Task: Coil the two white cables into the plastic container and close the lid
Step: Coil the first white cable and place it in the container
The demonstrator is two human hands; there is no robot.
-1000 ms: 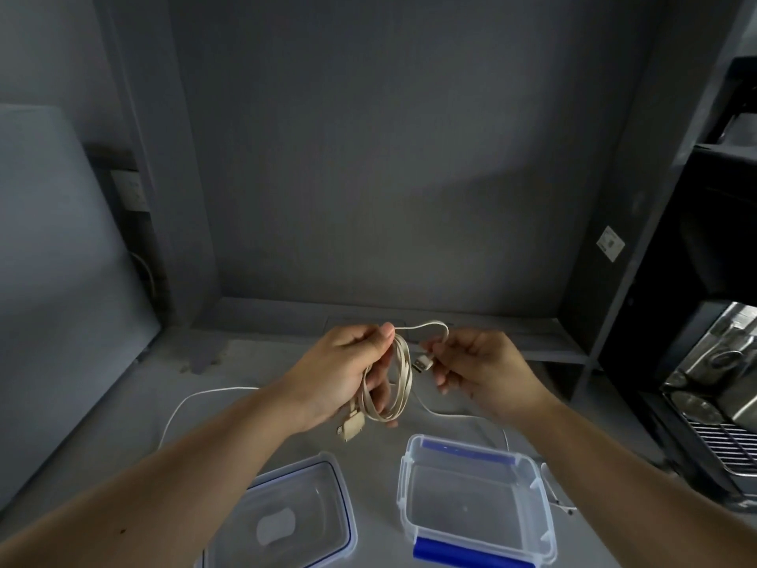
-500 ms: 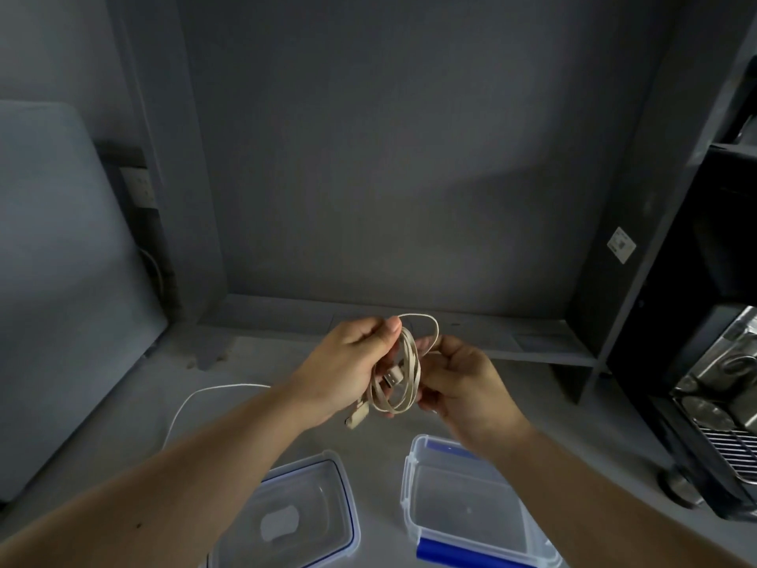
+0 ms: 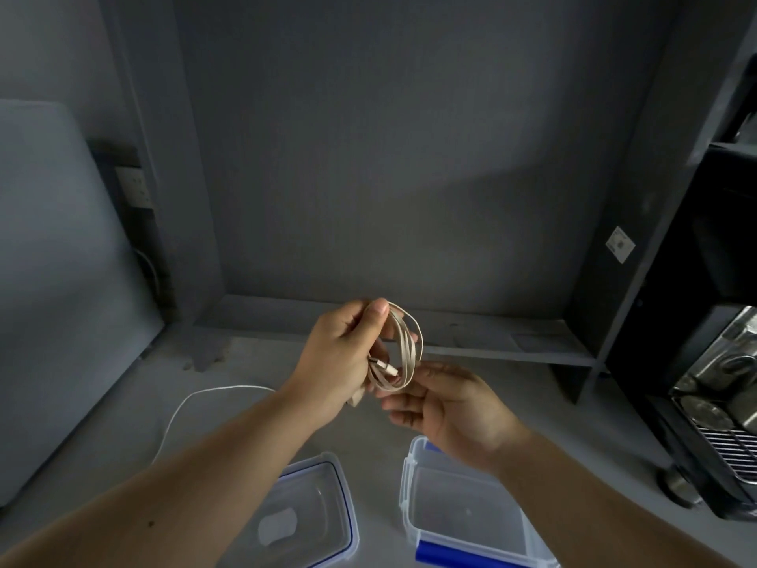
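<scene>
My left hand (image 3: 342, 354) holds a coiled white flat cable (image 3: 403, 350) in the air above the grey counter, thumb pinching the top of the loops. One plug end lies across the coil. My right hand (image 3: 446, 407) is just below and right of the coil, fingers loosely apart, fingertips at the coil's bottom loop. A second white cable (image 3: 196, 403) lies uncoiled on the counter at the left, partly hidden by my left forearm. The clear plastic container (image 3: 454, 510) with blue clips stands open at the bottom right. Its clear lid (image 3: 315, 514) lies beside it to the left.
A grey wall rises behind the counter, with a low ledge (image 3: 491, 342) along its foot. A black shelf unit with a steel coffee machine (image 3: 725, 403) stands at the right. A grey panel (image 3: 61, 280) leans at the left, with a wall socket (image 3: 137, 186) beside it.
The last stretch of cable and its plug have been wound onto the coil. My right hand has let go of the plug and dropped below the coil.
</scene>
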